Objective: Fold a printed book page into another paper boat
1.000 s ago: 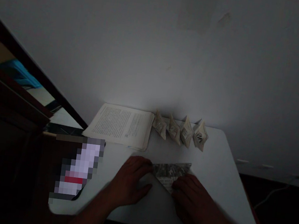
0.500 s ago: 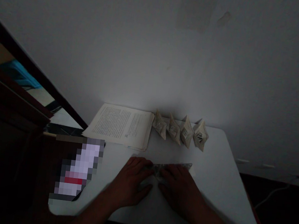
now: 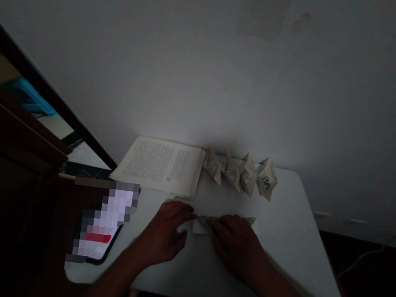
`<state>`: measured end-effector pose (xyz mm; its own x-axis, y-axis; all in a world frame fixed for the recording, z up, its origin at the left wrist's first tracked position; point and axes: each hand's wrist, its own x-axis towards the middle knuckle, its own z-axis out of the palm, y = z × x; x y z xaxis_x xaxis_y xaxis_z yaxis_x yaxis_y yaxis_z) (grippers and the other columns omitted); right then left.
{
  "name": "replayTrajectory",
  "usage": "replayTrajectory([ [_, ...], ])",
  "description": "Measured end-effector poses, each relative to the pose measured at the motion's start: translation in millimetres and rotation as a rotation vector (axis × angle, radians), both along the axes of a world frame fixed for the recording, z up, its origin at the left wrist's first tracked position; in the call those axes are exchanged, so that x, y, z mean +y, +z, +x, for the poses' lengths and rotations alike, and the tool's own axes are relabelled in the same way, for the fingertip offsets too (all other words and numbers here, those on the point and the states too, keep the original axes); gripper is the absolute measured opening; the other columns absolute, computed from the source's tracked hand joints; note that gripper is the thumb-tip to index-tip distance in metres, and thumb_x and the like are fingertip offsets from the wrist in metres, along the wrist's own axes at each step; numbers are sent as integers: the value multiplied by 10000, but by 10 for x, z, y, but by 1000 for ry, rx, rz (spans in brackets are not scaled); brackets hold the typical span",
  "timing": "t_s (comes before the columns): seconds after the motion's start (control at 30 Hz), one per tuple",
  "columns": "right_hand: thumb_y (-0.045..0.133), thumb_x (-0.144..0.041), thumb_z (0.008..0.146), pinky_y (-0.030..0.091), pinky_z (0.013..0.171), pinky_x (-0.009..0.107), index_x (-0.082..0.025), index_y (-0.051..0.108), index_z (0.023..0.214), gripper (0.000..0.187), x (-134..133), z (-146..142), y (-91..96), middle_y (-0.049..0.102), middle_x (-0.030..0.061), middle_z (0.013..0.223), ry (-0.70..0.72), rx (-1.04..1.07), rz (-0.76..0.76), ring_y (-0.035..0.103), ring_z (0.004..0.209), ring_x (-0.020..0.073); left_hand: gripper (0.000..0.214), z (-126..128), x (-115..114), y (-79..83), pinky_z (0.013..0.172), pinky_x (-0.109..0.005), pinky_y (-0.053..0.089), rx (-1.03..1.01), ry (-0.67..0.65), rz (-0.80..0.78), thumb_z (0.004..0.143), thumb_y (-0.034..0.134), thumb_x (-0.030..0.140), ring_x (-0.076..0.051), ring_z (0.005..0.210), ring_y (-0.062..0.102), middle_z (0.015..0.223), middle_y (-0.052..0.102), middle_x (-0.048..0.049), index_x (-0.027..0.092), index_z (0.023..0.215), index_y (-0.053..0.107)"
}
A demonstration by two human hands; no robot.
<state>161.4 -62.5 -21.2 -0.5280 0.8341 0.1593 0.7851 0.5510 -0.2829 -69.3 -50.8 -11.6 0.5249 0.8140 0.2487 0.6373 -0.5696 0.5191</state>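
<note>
A small folded piece of printed paper, with a dark triangular flap and a paler strip below it, lies on the white table in front of me. My right hand is over its middle, fingers bent and pressed onto it, covering much of it. The paper's right corner shows past the knuckles. My left hand is at the paper's left end, with the index fingertip at the upper left corner. Its thumb hangs apart from the fingers, and nothing is between them.
A row of folded paper boats stands along the back of the white table, against the wall. Left of them lies a stack of printed pages. A phone, partly pixelated, rests at the table's left edge.
My left hand has shifted left, off the paper's middle to its left corner, uncovering the left part of the paper. My right hand stays on the paper.
</note>
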Motion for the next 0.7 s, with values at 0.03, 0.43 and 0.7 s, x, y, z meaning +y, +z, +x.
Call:
replayTrajectory([
  [0.03, 470, -231, 863, 390, 783, 379, -183, 583, 1051, 224, 0, 2, 8, 565, 80, 961, -2, 4, -7, 484, 888, 220, 457, 2, 5, -7, 966, -427, 353, -3, 2, 13, 712, 546, 89, -229, 1115, 449, 1172, 519, -64, 225, 1147, 526],
  [0.43, 511, -312, 851, 381, 746, 361, -233, 596, 1019, 204, 30, -83, 148, 546, 74, 940, -46, -56, -43, 486, 859, 212, 115, 70, 51, -94, 835, -384, 425, 62, -51, 232, 854, 517, 199, -209, 1002, 510, 1095, 578, -49, 220, 890, 624],
  [0.7, 468, -308, 893, 339, 691, 320, -317, 601, 1056, 210, 76, -156, 169, 527, 50, 880, -83, -67, -75, 476, 805, 185, 141, 97, 79, -102, 838, -361, 397, 99, -89, 184, 894, 476, 208, -195, 971, 518, 1047, 623, -31, 206, 914, 616],
])
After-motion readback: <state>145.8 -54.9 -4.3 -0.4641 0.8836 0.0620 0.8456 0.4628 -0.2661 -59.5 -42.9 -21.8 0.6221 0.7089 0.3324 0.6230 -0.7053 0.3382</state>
